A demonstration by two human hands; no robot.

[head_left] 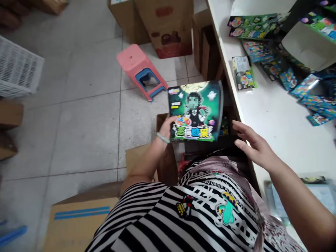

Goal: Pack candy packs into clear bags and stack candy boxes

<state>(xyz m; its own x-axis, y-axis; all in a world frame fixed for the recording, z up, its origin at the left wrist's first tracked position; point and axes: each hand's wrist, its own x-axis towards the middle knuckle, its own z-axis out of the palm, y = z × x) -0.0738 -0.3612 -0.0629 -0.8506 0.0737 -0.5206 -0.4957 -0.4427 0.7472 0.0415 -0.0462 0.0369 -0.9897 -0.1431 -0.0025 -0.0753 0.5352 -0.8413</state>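
Observation:
My left hand (pixel 167 128) grips the lower left corner of a dark green candy box (pixel 195 111) with a cartoon figure and yellow letters on its front. The box is held upright above an open cardboard carton (pixel 168 164) on the floor, beside the white table. A pale bracelet sits on that wrist. My right hand (pixel 251 141) hovers to the right of the box at the table's edge, fingers stretched out and apart, holding nothing. My striped shirt fills the bottom of the view.
The white table (pixel 273 115) on the right carries several small green and blue candy packs (pixel 244 72) and open display boxes (pixel 307 45). On the tiled floor lie a tipped pink stool (pixel 140 70), brown cartons (pixel 168 26), a white crate (pixel 18 66) and a blue-taped carton (pixel 78 220).

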